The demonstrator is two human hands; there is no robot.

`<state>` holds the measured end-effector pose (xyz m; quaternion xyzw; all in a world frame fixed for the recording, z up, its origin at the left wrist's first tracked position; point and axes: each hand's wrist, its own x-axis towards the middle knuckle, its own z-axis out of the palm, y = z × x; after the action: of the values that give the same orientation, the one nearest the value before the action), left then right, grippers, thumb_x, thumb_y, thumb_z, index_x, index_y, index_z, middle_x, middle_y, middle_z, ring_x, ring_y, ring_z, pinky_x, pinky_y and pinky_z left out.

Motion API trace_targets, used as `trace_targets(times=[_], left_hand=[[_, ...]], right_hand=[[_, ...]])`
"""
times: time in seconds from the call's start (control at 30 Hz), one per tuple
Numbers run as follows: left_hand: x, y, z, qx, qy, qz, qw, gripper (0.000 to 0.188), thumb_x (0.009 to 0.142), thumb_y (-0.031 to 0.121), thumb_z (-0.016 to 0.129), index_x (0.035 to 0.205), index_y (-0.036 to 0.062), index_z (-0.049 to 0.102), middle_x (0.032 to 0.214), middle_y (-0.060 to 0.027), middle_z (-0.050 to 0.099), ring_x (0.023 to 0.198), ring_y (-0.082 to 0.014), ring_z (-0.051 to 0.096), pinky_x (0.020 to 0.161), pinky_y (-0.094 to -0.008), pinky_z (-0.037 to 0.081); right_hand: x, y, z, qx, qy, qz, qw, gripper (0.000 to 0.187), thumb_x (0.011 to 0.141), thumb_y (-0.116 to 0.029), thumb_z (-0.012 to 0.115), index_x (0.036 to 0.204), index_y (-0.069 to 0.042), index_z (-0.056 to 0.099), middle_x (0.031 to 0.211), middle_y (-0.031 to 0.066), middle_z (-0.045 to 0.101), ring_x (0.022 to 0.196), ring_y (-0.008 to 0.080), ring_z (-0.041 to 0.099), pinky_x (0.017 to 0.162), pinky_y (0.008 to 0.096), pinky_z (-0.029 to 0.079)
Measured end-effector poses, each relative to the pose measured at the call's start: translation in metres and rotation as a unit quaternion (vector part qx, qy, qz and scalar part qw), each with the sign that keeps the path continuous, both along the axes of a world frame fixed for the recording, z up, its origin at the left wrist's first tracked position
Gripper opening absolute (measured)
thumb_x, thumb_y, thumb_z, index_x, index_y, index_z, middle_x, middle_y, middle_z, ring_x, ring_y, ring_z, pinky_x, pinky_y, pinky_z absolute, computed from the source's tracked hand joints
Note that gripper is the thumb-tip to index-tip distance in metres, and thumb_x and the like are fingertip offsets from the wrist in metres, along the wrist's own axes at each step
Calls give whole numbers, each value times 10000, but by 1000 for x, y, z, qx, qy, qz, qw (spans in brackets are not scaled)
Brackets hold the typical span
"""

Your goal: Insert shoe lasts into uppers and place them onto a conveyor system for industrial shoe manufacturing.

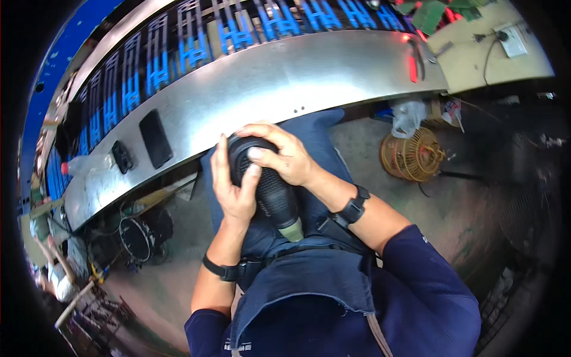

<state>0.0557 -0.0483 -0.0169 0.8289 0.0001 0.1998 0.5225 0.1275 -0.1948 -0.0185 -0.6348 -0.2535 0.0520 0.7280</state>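
A black shoe point(275, 190) with a textured, mesh-like surface lies lengthwise over my lap, its rounded end pointing at the bench. At its near end a pale green piece point(292, 231) sticks out, perhaps part of a last inside. My left hand point(234, 189) grips the shoe's left side, thumb on top and fingers along the edge. Curled over the far right end, my right hand point(285, 156) presses its thumb near the rounded tip. Both hands hold the shoe just short of the bench edge. Its underside is hidden.
On the metal bench point(238, 89) lie a dark phone point(156, 138), a small black object point(121, 157), a clear bottle point(89, 165) and red-handled pliers point(414, 64). Behind runs a row of blue racks point(238, 34). A round wicker cage point(410, 156) stands at right.
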Motion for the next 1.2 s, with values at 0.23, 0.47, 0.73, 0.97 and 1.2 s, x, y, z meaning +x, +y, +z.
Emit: trace_targets(times=[0.23,0.47,0.73,0.97,1.2], left_hand=[[-13,-6,10,13,-29,-23,999,801,908,306,720,1527,-29,341,1393,-220,494,1275,-313,502,1097,-415,372],[-33,-16,-10,-251,29,17,967,780,913,391,740,1466,-11,367,1343,-140,534,1234,-236,524,1081,-382,395],[-36,26,0,-554,106,9,826,715,963,611,520,1405,49,515,1398,-126,573,1262,-294,560,1092,-476,437],[-106,23,-2,-329,577,-185,725,508,933,363,682,1284,18,554,1360,-195,556,1265,-360,544,1050,-461,474],[3,-37,1,184,82,-346,916,934,616,292,906,1377,-38,478,1306,-240,588,1212,-386,585,1050,-438,456]], right_hand=[[1,-16,31,-103,-115,95,983,347,878,-155,647,1212,-61,645,1201,124,640,1180,296,578,1045,405,443],[-32,-4,32,-80,-71,-22,994,362,904,-173,623,1249,-65,615,1253,126,604,1186,318,579,1042,399,450],[-93,-66,-5,-186,40,52,980,637,1012,-348,525,1522,-10,347,1506,223,412,1403,341,409,1173,422,320],[-69,-141,72,-105,-89,-248,959,378,1046,-258,458,1168,32,669,1123,191,660,1016,309,649,899,384,499],[-19,-155,-14,-104,23,-171,980,501,1083,-281,327,1004,54,691,1038,171,685,1006,281,647,952,370,477]])
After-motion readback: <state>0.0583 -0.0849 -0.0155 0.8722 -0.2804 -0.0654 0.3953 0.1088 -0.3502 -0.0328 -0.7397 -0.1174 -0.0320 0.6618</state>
